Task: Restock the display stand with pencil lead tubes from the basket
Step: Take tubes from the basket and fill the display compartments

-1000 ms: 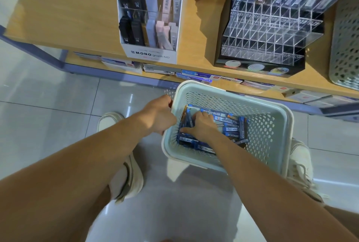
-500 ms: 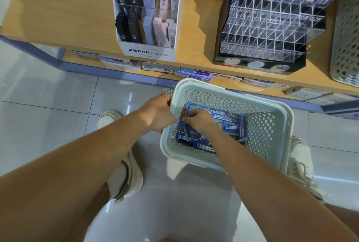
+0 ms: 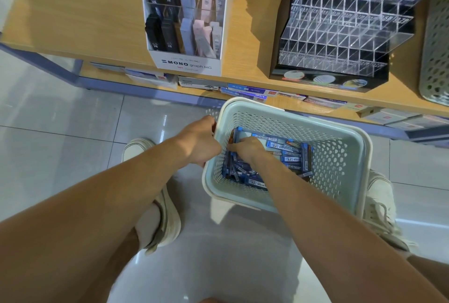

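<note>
A pale perforated basket stands on the floor in front of the shelf, holding several blue pencil lead tubes. My left hand grips the basket's left rim. My right hand is down inside the basket, its fingers curled among tubes at the left end; what they hold is hidden. On the shelf above sits a clear tiered display stand with many bare slots and some tubes in its top row.
A white MONO graph MG display box with black, lilac and pink lead cases stands left of the clear stand. Another perforated basket sits at the shelf's right. Boxed stock lines the lower shelf. My shoes flank the basket.
My right hand has shifted left and farther away inside the basket, among the tubes. My left hand has kept its hold on the rim. The view has tilted slightly.
</note>
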